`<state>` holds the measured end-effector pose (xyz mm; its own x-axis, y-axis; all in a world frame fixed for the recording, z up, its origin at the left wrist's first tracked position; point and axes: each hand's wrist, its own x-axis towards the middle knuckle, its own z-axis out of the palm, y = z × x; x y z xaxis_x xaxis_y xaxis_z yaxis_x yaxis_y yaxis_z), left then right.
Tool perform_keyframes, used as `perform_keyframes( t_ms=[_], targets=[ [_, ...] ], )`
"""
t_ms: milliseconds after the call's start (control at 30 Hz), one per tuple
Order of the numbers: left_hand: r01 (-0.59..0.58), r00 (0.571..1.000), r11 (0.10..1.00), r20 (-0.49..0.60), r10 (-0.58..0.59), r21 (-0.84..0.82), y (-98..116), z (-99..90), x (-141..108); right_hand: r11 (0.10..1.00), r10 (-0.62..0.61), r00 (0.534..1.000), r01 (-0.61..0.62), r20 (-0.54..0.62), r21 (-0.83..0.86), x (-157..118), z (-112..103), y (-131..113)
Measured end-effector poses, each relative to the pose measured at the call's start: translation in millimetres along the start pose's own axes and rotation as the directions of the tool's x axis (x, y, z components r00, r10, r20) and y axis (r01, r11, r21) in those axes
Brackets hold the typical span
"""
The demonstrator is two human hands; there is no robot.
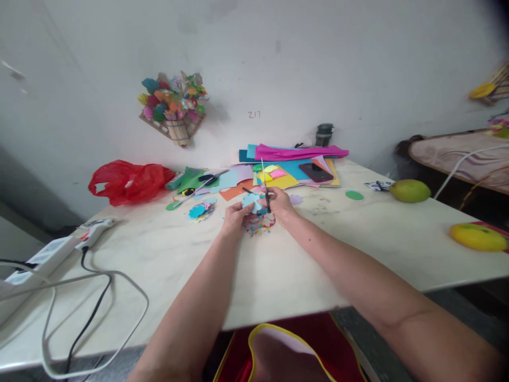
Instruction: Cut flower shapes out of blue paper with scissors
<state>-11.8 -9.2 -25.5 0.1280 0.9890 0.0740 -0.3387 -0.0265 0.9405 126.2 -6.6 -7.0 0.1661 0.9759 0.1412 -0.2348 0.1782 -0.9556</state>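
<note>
In the middle of the table, my left hand [234,216] pinches a light blue scalloped paper flower [251,201] by its lower left edge. A pair of scissors [265,183] is held in my right hand [280,203], its blades pointing up and away beside the flower. Below both hands lies a heap of small coloured paper scraps [257,227]. Left of my left hand rests a stack of cut paper flowers [199,211], a blue one on top. A pale lilac paper piece [295,199] lies just right of my right hand.
Coloured paper sheets [238,176], a phone [316,172] and dark-handled scissors [209,178] lie at the back. A red plastic bag [127,183] sits back left, near a power strip [43,260] with loose cables. Mangoes [409,191] and a green paper disc [354,195] are on the right.
</note>
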Motion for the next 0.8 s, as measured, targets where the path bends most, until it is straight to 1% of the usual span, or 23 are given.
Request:
perform_keyframes(
  t_ms=[167,333,500,633,800],
  targets=[
    [-0.047,0.997,0.999,-0.066,0.046,-0.015,-1,-4.9,4,0.996,0.067,0.997,-0.065,0.045,-0.059,-3,-3,-6],
    [-0.056,0.992,0.998,-0.114,0.053,-0.020,0,-11.0,7,0.977,0.130,0.980,-0.102,0.148,-0.188,-2,-11,-7],
    [-0.096,0.985,0.994,-0.148,0.088,-0.047,2,-13.0,8,0.966,0.171,0.924,-0.089,0.342,-0.241,0,-20,-1],
    [-0.115,0.975,0.990,-0.198,0.097,-0.083,4,-11.6,9,0.956,0.233,0.879,-0.131,0.415,-0.261,-1,-23,-2],
    [-0.120,0.973,0.985,-0.214,0.091,-0.127,7,-10.6,8,0.955,0.232,0.842,-0.101,0.488,-0.280,-4,-24,-7]
  ],
)
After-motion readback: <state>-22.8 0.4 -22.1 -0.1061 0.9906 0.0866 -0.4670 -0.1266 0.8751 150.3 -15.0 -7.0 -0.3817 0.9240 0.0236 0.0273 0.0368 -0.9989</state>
